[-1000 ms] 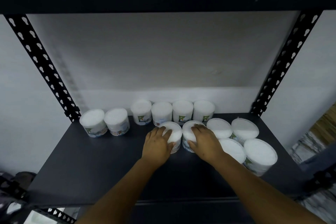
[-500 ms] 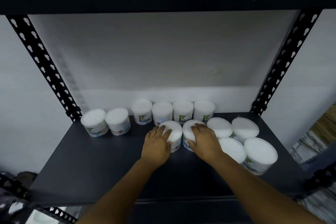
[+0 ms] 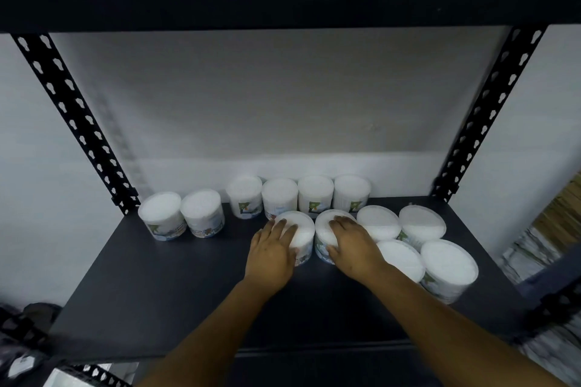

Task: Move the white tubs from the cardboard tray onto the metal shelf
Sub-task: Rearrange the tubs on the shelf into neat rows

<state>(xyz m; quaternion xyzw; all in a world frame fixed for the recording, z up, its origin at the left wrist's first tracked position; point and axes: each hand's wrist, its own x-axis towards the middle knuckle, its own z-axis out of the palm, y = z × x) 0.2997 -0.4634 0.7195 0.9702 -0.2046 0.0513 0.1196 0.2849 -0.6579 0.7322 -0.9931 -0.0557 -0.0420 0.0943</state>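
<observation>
Seemingly unchanged: hands (image 3: 270, 256) atop tubs (image 3: 297, 231).

On the dark metal shelf (image 3: 163, 286), six round white plastic tubs (image 3: 315, 194) stand along the back, two middle tubs (image 3: 303, 237) before them, four right tubs (image 3: 448, 264) beside those.

white tubs (image 3: 160, 209), dark grey shelf (image 3: 163, 286)

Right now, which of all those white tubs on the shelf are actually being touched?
Only two: the middle tubs in front of the back row. The left hand grips one tub, the right hand grips its neighbour. All others stand untouched.
</observation>
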